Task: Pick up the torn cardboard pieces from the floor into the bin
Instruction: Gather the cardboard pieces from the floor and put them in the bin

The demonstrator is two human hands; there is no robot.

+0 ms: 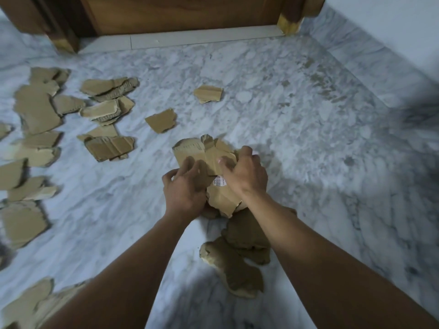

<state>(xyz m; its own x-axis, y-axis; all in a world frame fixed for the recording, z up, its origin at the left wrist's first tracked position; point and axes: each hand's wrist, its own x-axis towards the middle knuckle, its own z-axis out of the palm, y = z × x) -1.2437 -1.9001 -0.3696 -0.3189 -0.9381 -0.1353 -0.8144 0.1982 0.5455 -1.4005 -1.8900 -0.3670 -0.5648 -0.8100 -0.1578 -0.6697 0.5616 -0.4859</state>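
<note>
While both hands are closing round the bundle of torn cardboard (202, 155) on the marble floor (308, 115), the grip is likely needing even pressure from nine and three o'clock, with fingertips working under the lowest sheet so that nothing is slipping out during the lift. The left hand (185, 188) is reaching in from the seven o'clock side, fingers spread and curling over the sheets. The right hand (244, 176) is coming from five o'clock, knuckles raised, fingers clenching the crumpled edge just above a barcode label (219, 181). Both forearms are stretching forward and converging on the bundle. Loose pieces (35, 110) are lying scattered out towards nine and ten o'clock, two small ones (161, 119) towards twelve, and a few darker ones (237, 269) at six, under the right forearm. No bin is showing anywhere, so where the load is going cannot be told.
</note>
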